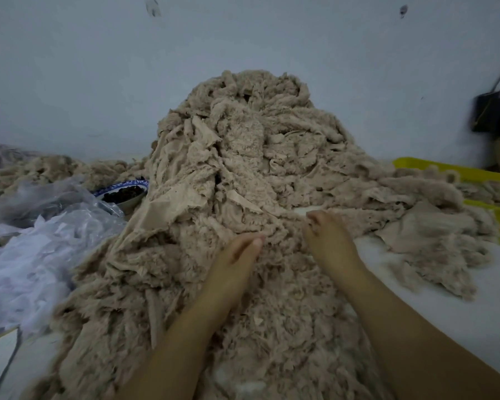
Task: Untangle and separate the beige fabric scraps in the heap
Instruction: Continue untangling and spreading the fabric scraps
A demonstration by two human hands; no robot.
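1. Head view, task item: the heap of beige fabric scraps (pixel 243 174) fills the centre of the frame, piled against the pale wall (pixel 243 39) and spreading toward the camera under both forearms. Individual scraps cannot be told apart in most of the tangle; the lower edge is cut off by the frame.
2. Head view, left hand (pixel 237 261): it rests on the near slope of the heap, fingers together and extended. Fingertips press into the fabric; whether they pinch a scrap cannot be told.
3. Head view, right hand (pixel 326 241): fingers curl down into the scraps just beside a white gap. The tips are buried, so a closed grip cannot be confirmed.
4. Head view, left side: crumpled clear plastic sheeting (pixel 41 241) lies beside the heap. A blue-rimmed bowl (pixel 122 192) with dark contents is partly hidden by fabric and plastic.
5. Head view, right side: a yellow tray (pixel 474 174) holds further scraps and is largely covered. A dark bag (pixel 494 111) hangs at the frame edge, cut off and blurred.
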